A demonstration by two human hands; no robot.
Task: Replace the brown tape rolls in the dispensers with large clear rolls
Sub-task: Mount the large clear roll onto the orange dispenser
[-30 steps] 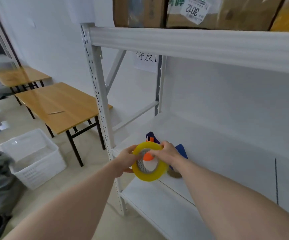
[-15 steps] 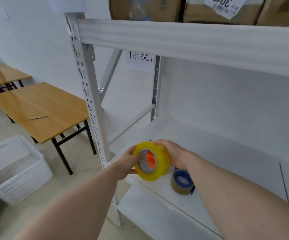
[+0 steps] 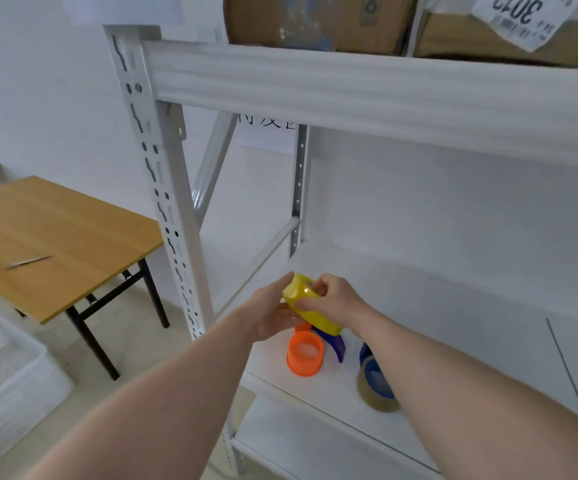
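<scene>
I am looking down at a white metal shelving rack (image 3: 176,209) with cardboard boxes (image 3: 318,22) on its top level; a wooden bench (image 3: 55,237) is standing to the left, with a white plastic crate (image 3: 0,382) on the floor below it.

On the middle shelf (image 3: 419,306), both of my hands are working above a tape dispenser. My left hand (image 3: 273,317) is gripping the large clear roll (image 3: 310,306), which is looking yellowish, from its near side, fingers curled round its edge. My right hand (image 3: 332,299) is pinching the roll's upper face, probably picking at the tape end.

Directly under the roll, the dispenser's orange hub (image 3: 305,355) is sitting bare beside its dark blue frame (image 3: 332,344). A brown tape roll (image 3: 374,386) on a blue core is lying just to the right, partly hidden by my right forearm.

I am judging the risks as these: the roll is being held tilted, so it could catch on the hub's rim instead of sliding on; the dispenser is standing loose, so pressing down could tip it towards the shelf's front edge; and a freed tape end could stick to itself or to my fingers.
</scene>
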